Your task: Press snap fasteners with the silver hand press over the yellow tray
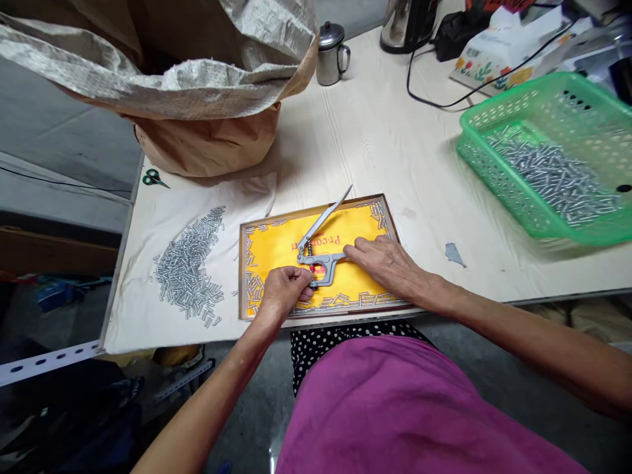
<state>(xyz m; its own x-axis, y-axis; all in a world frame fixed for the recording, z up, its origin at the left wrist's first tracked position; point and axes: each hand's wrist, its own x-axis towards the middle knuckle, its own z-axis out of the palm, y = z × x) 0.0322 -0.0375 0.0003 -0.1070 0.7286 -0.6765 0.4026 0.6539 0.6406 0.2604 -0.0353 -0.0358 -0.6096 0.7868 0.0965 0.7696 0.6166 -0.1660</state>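
Observation:
A yellow tray (276,247) with a brown rim lies at the table's front edge, small metal pieces along its borders. On it rests a grey hand press tool (318,253) with a long lever pointing up and right. My left hand (284,289) is closed in a pinch at the tool's lower jaw; what it pinches is too small to name. My right hand (382,263) lies flat on the tray, fingertips touching the tool's base. A heap of small silver metal pieces (190,266) lies on a white cloth (148,309) left of the tray.
A green plastic basket (498,181) holding many silver pieces sits at right. A large woven sack (197,85) stands at back left, green scissors (154,178) beside it. A steel mug (330,54), a kettle (405,23), a black cable (444,102) and a tissue box (498,56) are at the back.

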